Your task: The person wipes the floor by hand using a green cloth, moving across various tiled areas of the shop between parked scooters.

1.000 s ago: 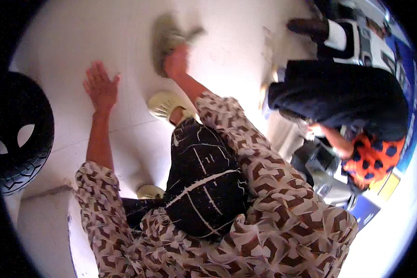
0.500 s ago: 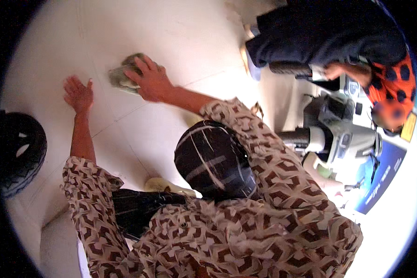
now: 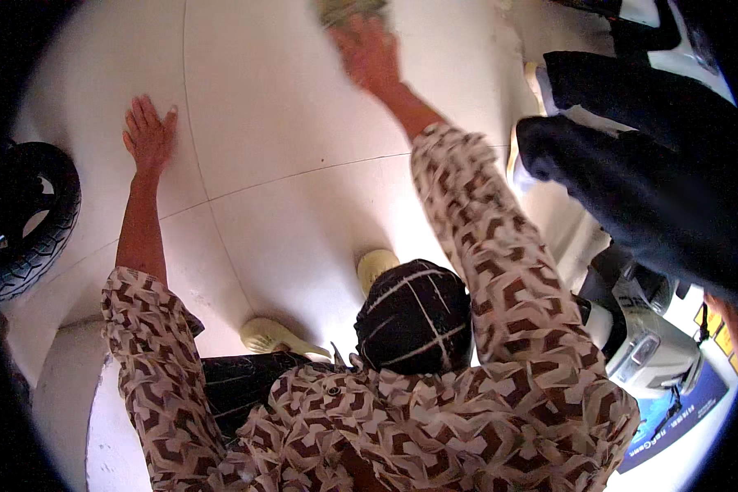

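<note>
My right hand [image 3: 367,53] reaches far forward over the pale tiled floor [image 3: 271,98]. It is pressed on a bunched grey-green rag [image 3: 351,11], partly cut off by the upper rim of the picture; the hand is somewhat blurred. Off to the left, my left hand [image 3: 149,135] is open with fingers stretched out and holds nothing. It is palm down over the floor, near a tile seam; whether it touches is hard to tell.
A black tyre [image 3: 45,221] is at the left. On the right stands another person in dark trousers [image 3: 615,172], close to my right arm. Behind that person's legs is a grey-and-white scooter [image 3: 644,344]. A blue printed panel [image 3: 685,422] is at lower right.
My right hand has moved forward and right with the rag. My left hand stays open and sits slightly farther forward in the picture. The view has shifted, and the other person's legs appear closer.
</note>
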Demonstrator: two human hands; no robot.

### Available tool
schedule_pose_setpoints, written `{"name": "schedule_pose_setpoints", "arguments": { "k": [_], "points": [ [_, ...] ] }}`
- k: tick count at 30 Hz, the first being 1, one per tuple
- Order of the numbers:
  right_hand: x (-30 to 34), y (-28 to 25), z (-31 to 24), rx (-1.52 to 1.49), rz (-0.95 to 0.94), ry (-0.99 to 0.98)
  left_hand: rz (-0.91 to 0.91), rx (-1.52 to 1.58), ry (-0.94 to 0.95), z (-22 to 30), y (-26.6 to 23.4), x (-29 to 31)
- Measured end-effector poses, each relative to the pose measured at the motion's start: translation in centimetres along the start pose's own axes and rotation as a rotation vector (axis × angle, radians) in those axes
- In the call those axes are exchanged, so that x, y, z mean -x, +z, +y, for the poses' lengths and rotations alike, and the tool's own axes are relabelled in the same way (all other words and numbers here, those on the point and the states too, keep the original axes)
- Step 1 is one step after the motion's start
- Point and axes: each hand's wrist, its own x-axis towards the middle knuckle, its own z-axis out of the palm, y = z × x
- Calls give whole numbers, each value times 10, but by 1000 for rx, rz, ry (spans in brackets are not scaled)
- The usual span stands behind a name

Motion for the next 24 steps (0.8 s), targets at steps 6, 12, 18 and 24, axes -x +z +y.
{"name": "schedule_pose_setpoints", "arguments": {
  "k": [6, 12, 18, 24],
  "points": [
    [38, 7, 137, -82, -187, 543, 39, 21, -20, -19, 25, 0],
    [104, -35, 95, -37, -92, 838, 179, 149, 51, -15, 36, -6],
    [113, -72, -65, -402, -45, 88, 54, 94, -21, -11, 28, -6],
    [-2, -50, 35, -262, 199, -85, 99, 158, 28, 3, 19, -17]
  ]
}}
